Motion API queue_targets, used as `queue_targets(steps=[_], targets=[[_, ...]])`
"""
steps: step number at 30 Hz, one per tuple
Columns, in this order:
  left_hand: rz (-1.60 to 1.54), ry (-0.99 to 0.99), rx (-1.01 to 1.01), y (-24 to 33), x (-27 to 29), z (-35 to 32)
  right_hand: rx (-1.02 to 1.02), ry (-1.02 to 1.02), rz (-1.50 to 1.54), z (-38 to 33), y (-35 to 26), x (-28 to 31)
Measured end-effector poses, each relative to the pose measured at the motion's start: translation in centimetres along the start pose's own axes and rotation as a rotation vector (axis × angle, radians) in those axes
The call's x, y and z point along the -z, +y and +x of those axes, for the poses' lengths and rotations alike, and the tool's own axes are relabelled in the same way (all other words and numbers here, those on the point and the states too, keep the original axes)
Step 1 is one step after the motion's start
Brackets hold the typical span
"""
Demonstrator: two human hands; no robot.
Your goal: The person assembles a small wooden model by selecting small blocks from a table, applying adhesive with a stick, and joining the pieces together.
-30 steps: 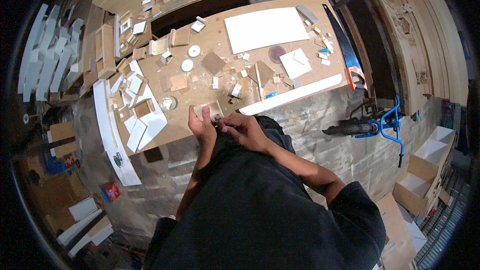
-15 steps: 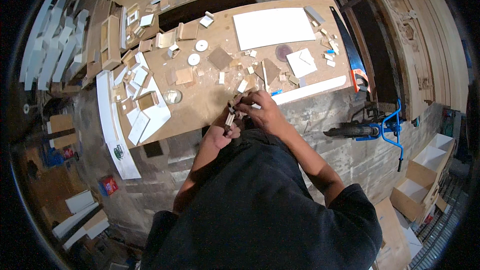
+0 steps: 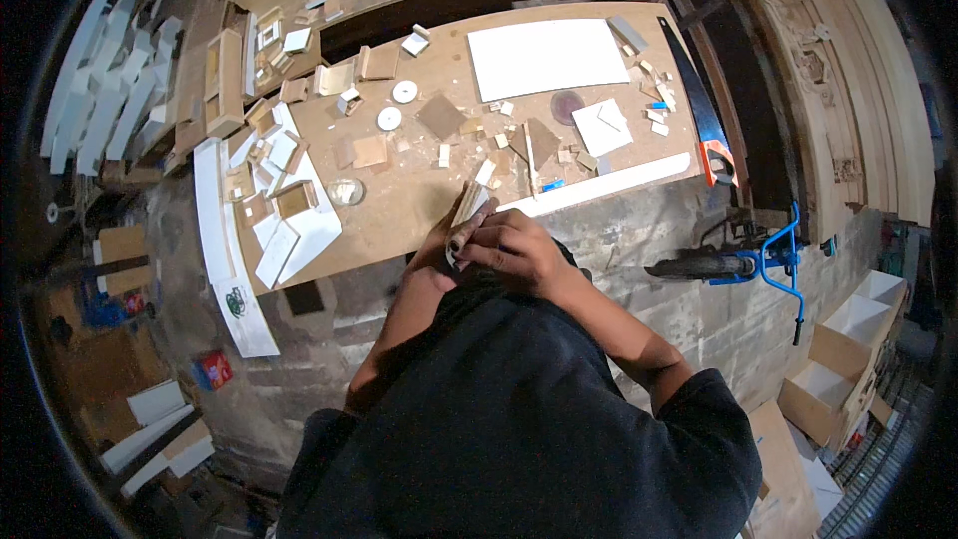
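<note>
Wooden table (image 3: pixel 384 225) carries many scraps (image 3: pixel 370 151). Just at its near edge, the left hand (image 3: pixel 437 254) is closed around a small wooden piece (image 3: pixel 469 205); the right hand (image 3: pixel 515 251) has bent fingers against it, whether pinching I cannot tell.

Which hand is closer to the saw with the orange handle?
Right. The right hand is below and left of the saw in view; the left hand is farther left.
</note>
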State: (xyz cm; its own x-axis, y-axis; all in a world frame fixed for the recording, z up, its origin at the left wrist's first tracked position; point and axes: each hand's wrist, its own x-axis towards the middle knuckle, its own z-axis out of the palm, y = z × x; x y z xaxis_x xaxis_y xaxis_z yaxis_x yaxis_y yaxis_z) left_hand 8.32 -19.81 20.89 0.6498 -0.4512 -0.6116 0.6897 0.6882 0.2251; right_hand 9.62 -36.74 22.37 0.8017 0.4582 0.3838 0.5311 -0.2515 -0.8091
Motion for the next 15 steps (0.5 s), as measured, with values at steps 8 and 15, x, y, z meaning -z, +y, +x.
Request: queue_targets(steps=[8,15], targets=[[0.147,-0.238,-0.023,0.2,0.0,-0.4,-0.209,0.432,-0.072,1.9,1.7,4.0],[1.055,0.407,-0.855,-1.1,1.3,2.0,-0.714,0.306,0.734,0.3,-1.2,-0.2]])
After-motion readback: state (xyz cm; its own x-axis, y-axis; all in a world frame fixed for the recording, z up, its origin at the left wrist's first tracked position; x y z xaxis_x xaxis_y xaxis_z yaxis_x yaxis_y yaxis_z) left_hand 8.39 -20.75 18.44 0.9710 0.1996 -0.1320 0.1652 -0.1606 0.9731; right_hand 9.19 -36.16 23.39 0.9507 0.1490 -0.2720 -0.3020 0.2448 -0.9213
